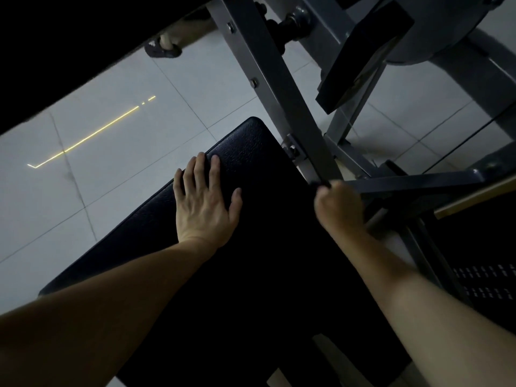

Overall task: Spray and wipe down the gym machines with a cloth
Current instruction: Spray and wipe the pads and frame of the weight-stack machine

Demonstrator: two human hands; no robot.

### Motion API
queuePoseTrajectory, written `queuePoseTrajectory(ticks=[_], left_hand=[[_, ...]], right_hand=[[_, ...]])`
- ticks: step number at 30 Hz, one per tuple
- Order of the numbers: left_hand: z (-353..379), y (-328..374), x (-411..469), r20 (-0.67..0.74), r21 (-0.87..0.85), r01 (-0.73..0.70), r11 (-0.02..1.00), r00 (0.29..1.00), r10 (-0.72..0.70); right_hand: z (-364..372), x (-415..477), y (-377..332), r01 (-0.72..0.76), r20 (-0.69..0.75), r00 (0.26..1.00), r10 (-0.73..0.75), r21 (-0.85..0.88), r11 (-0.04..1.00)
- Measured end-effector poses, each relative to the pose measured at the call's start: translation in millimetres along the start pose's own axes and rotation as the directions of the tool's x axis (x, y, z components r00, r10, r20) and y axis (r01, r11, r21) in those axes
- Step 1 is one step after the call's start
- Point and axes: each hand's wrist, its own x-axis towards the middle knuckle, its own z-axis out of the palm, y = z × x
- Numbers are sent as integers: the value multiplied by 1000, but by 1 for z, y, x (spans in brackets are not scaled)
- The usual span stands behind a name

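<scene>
Left hand (205, 203) laid flat, fingers spread, on black bench pad (251, 152), right hand (336, 206) curled around grey frame bar (275, 79) just right of the pad, tiled floor (139, 177) seen beyond the pad.

Bench pad (251, 169): black grained leatherette, matt. Frame bar (268, 65): grey painted metal, smooth. Floor (134, 135): glossy pale tile.

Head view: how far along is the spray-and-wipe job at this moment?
Done: nothing I can confirm; the black pad shows no wet streaks in this dim light. In hand: the left hand rests flat on the pad and the right hand grips the grey frame bar; no cloth or spray bottle is in view. Left: apparently spraying and wiping the pad and frame.
</scene>
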Motion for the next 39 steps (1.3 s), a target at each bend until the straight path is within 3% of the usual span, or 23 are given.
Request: queuePoseTrajectory(ticks=[3,5,7,9,13,15,17,21,23,25,28,31,33,36,39], left_hand=[[1,-1,0,-10,2,0,1000,1000,0],[1,-1,0,-8,1,-2,1000,1000,2],[1,-1,1,-10,-4,-2,1000,1000,2],[1,-1,0,-11,-9,-5,1000,1000,5],[2,-1,0,-4,-11,-15,1000,1000,15],[2,-2,0,-2,-14,-11,1000,1000,11],[3,-2,1,8,-17,-21,1000,1000,21],[3,-3,1,14,-15,-25,1000,1000,26],[3,-4,2,16,-17,-35,999,999,35],[3,-4,1,20,-28,-37,999,999,37],[0,-4,0,21,-51,-47,998,999,48],[1,2,-1,15,-57,-78,995,997,79],[2,5,-1,18,-64,-92,994,995,93],[1,3,-1,6,-84,-132,988,991,133],[-4,15,-9,-39,-106,-298,949,954,296]], right_hand=[[12,10,-35,165,-161,975,-151,82,983],[5,-6,-18,212,-56,976,-208,60,976],[-4,-27,21,157,28,987,-156,-27,987],[-12,-57,68,78,7,997,-78,-103,992],[-28,-99,128,-96,118,986,114,-153,984],[-28,-86,118,-177,138,969,206,-198,964],[-19,-58,84,-220,50,970,239,-251,943],[6,-5,-6,-70,-38,997,66,-95,993],[4,-6,-9,22,-2,1000,-22,-60,998],[-3,-34,33,16,29,999,-14,-58,998],[-17,-101,113,-142,15,990,143,-74,987],[-29,-149,167,-381,104,909,404,-190,905],[-32,-151,169,-473,70,865,497,-216,854],[-17,-104,124,-325,-3,945,327,-115,939],[-9,-57,61,-115,40,993,113,54,992]])
